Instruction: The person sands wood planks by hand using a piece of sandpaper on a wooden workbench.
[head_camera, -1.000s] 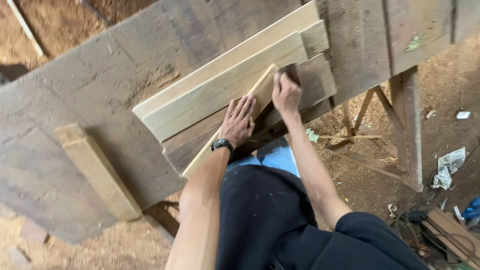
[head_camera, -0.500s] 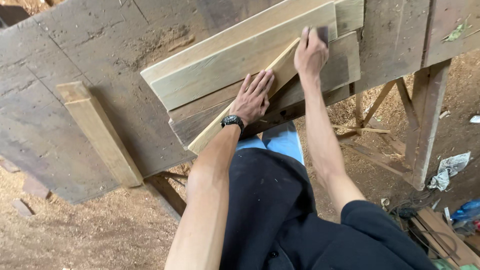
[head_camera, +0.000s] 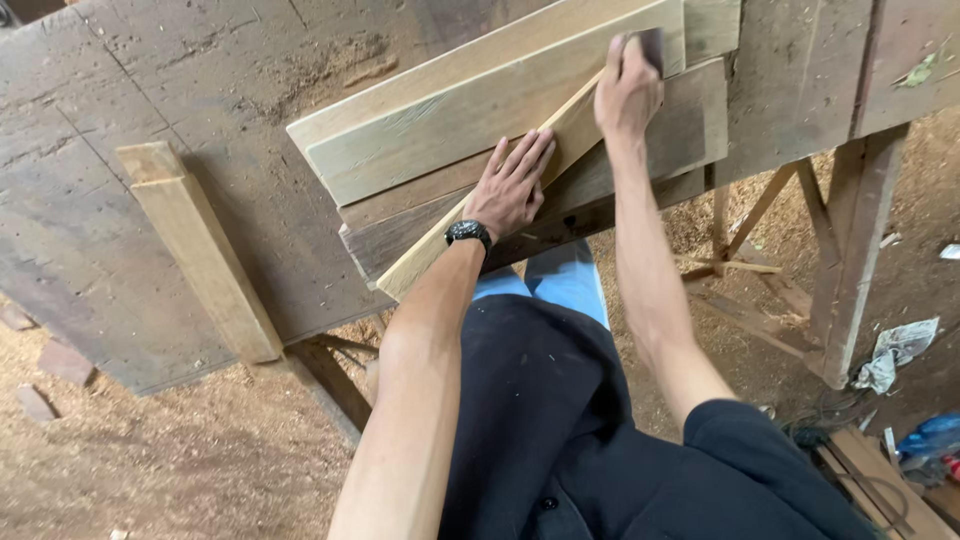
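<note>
The narrow wooden strip (head_camera: 480, 215) lies slantwise over stacked planks (head_camera: 480, 120) on the surface (head_camera: 150, 90). Left hand (head_camera: 512, 188) presses flat, fingers spread, on it; right hand (head_camera: 628, 92) grips a dark sanding block (head_camera: 652, 48) at its far end.

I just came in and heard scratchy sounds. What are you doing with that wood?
A person leans over an old workbench. The left hand lies flat on a narrow pale strip of wood, pinning it on a stack of boards. The right hand grips a small dark block at the strip's far end. Sawdust covers the floor.
</note>
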